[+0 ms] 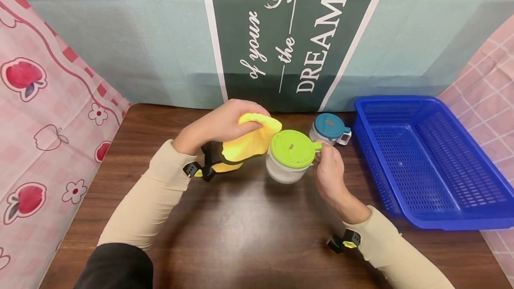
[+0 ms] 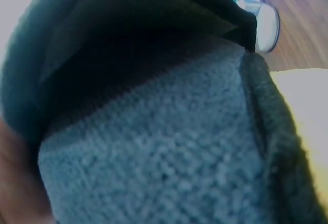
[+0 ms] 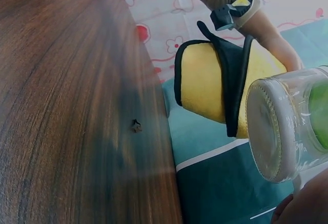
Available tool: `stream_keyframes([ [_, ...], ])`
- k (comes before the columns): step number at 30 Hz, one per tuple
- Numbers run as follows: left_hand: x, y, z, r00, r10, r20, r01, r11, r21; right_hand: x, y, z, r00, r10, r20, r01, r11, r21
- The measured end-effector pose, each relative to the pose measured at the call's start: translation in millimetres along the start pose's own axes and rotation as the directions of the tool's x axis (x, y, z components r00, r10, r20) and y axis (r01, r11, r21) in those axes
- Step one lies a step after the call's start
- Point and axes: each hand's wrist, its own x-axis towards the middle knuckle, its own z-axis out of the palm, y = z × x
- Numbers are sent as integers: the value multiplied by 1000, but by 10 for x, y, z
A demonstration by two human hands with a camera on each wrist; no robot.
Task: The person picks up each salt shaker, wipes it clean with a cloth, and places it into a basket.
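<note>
My left hand (image 1: pixel 229 124) grips a yellow cloth (image 1: pixel 253 139) with dark edging, its fingers bent over the top. In the left wrist view the cloth's grey fuzzy side (image 2: pixel 159 162) fills most of the picture. A clear jar (image 1: pixel 284 171) with a lime-green lid (image 1: pixel 292 148) is held by its handle in my right hand (image 1: pixel 331 171). The right wrist view shows the jar's round base (image 3: pixel 266 131) raised off the table. The cloth is right beside the jar; whether they touch I cannot tell. Some right fingers are hidden behind the handle.
A second clear jar with a teal lid (image 1: pixel 329 125) stands at the back, near the blue plastic basket (image 1: pixel 401 191) on the right. The brown wooden table (image 1: pixel 241 244) runs back to a hanging green cloth (image 1: pixel 160 48). Pink printed fabric (image 1: pixel 52 146) borders the left.
</note>
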Motion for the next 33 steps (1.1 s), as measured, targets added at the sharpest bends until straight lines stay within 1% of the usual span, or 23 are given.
stream_keyframes([
  [5,-22,42,-42,1000,10,-10,-10,1000,20,7,4,-5,1000,5,3,-5,1000,4],
  [10,-49,99,-89,999,34,-12,-34,998,43,12,11,-7,1000,5,0,-5,1000,22],
  [14,-69,204,-129,999,34,0,-33,997,69,17,15,-9,1000,9,0,-9,1000,15],
  [17,-80,319,-148,999,33,16,-35,992,119,21,18,-11,1000,13,-3,-13,1000,4],
  [21,-80,494,-140,997,69,39,-76,972,224,25,22,-12,1000,9,-6,-9,1000,0],
  [27,-95,735,-85,991,120,52,-130,929,347,23,24,-6,1000,0,-9,0,1000,-1],
  [30,-100,822,-62,987,149,57,-159,900,405,19,22,-2,1000,1,-12,-1,1000,-12],
  [33,-85,901,-46,983,165,82,-184,880,438,15,21,0,1000,4,-18,-5,1000,-22],
])
